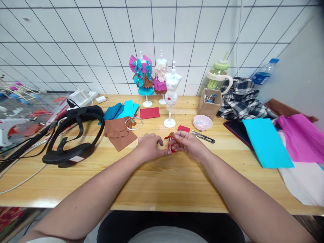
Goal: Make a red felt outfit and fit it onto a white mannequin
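My right hand (188, 143) pinches a small red crepe piece (173, 148) with white marks down its front. A brown scrap (171, 134) shows at the top of that piece, close against my right fingertips. On the other side, my left hand (150, 145) has curled fingers, and its thumb presses the lower left edge of the red piece. My left index fingertip stays apart from the thumb. Just beyond my right hand lie a small folded red piece (183, 128) and thread snips (206, 137). A white mini dress form (172, 89) stands upright behind my hands.
Two dressed forms (143, 76) stand by the wall. A pink bowl (203, 126), a cardboard box (210, 109) and a green-lidded jug (219, 72) are at back right. Brown sheets (120, 130) and a black headset (76, 135) lie left; turquoise paper (268, 143) lies right.
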Demonstrator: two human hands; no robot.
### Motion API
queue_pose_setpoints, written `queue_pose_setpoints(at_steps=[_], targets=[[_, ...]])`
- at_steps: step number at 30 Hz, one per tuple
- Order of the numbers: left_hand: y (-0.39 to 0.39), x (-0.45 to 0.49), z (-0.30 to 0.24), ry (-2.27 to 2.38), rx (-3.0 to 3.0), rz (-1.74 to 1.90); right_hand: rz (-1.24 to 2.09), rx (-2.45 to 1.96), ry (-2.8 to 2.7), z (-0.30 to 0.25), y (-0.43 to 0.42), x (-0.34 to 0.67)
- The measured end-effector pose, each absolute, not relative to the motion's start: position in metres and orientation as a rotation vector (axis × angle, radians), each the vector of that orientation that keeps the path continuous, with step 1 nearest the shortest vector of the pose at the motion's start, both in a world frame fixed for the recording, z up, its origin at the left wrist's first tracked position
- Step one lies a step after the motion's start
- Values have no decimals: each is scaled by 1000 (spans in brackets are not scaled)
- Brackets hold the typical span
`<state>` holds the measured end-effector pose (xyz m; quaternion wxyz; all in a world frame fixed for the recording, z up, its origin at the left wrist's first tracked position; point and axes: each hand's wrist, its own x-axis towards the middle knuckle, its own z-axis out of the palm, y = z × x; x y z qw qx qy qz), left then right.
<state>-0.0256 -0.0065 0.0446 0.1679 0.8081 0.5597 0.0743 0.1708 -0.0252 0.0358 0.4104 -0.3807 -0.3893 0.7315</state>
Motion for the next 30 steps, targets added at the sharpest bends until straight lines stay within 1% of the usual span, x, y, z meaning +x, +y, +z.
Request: queue_pose_setpoints(at_steps=[4,7,12,15,18,21,23,25,27,30], targets=[[-10,-17,40,1627,2331,301,1942,-883,-980,36,-27,170],[-10,-14,39,1531,2288,325,1996,-810,-945,39,-29,170],[-7,-20,45,1314,1933,451,1929,-724,-817,54,-32,178],[-5,-25,49,1155,1722,464,1898,-731,-905,60,-31,184],[-5,-28,51,985,1570,399,1654,-833,-999,57,-27,189],[-7,-28,53,874,1486,383,1236,-1011,-1122,52,-25,191],[-9,-28,56,855,1503,357,923,-1077,-1368,53,-27,190],[-10,-29,60,842,1556,303,684,-1048,-1708,57,-32,188],[-11,-30,65,815,1618,239,563,-988,-1993,60,-36,185],[-11,-33,69,787,1708,195,517,-990,-2163,59,-39,182]])
